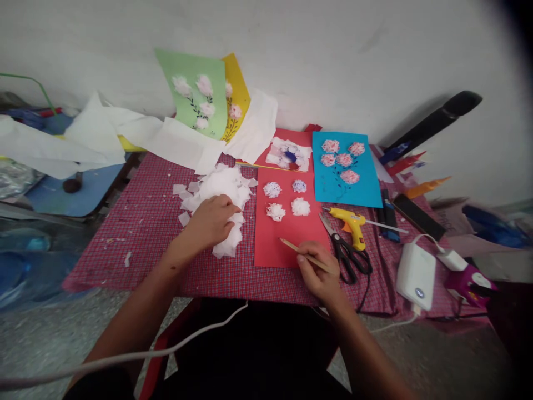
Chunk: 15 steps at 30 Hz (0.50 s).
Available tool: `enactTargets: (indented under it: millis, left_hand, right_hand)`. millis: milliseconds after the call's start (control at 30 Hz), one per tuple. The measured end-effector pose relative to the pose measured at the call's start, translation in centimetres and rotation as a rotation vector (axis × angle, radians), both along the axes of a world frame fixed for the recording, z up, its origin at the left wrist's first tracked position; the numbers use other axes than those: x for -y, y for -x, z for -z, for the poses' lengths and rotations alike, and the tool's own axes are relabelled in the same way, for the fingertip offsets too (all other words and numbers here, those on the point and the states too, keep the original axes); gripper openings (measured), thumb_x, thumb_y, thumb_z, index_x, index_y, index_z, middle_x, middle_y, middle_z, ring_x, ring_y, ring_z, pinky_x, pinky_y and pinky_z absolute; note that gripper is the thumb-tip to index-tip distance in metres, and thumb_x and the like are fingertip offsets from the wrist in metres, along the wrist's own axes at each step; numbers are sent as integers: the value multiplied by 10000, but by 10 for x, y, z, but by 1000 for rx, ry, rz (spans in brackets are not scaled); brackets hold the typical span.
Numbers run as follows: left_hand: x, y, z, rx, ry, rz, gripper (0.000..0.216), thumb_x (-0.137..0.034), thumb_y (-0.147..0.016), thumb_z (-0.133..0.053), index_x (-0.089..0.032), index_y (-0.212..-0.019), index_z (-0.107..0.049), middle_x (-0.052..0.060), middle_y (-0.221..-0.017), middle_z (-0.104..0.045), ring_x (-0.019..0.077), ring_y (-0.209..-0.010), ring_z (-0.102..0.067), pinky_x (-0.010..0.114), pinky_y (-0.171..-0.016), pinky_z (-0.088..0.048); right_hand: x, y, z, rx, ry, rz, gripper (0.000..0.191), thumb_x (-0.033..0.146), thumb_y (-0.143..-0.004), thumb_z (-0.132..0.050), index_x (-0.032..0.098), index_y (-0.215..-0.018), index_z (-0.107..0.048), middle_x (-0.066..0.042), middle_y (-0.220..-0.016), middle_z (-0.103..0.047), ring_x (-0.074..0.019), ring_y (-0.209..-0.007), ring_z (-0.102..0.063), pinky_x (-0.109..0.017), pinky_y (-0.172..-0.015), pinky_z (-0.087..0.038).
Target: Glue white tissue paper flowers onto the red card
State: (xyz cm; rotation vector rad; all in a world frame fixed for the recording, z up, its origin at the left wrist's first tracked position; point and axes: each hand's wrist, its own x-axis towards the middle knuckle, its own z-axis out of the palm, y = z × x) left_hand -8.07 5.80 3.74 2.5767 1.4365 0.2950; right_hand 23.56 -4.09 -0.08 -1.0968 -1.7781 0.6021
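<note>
Tissue-paper pile (227, 191) lies on the red checked cloth (145, 222), its right edge just beside the left edge of the red paper sheet (277, 250); the left hand (212, 221) rests on its near part, fingers curled down into the white squares, though whether they pinch one I cannot tell. Right hand (318, 275), at the sheet's near right corner, has thumb and fingers closed round a thin wooden stick (295, 247) slanting up-left over the sheet's bare lower half, below four tissue flowers (300, 206). Scissors (345, 250) and a yellow glue gun (353, 225) crowd its right side, with mostly open cloth left of the pile.
</note>
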Motion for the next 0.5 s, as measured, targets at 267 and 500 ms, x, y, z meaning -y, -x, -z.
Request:
enactTargets:
  millis: [267,500]
  left_hand:
    - [-3,4,3,264,-39,-28,230,-272,-981,-533,-175,-939,-738,108,-956,-703,263,-976,-629,441,-910,-495]
    - [9,-1,-12,1012,457,-276,147,-328,-839,-746,-187,-880,-757,45,-907,-721,135,-754,-611,269,-667,-464]
  right_hand:
    - [0,0,1,6,1,28,150,127,-923,-601,248,-996,-652,-36,-896,-688,-202,-801,-655,-344,-727,-516]
    - [2,0,0,-169,134,79,118,196,-967,-609,248,-1026,-698,-27,-892,-691,-176,-751,-652,-321,-699,-528]
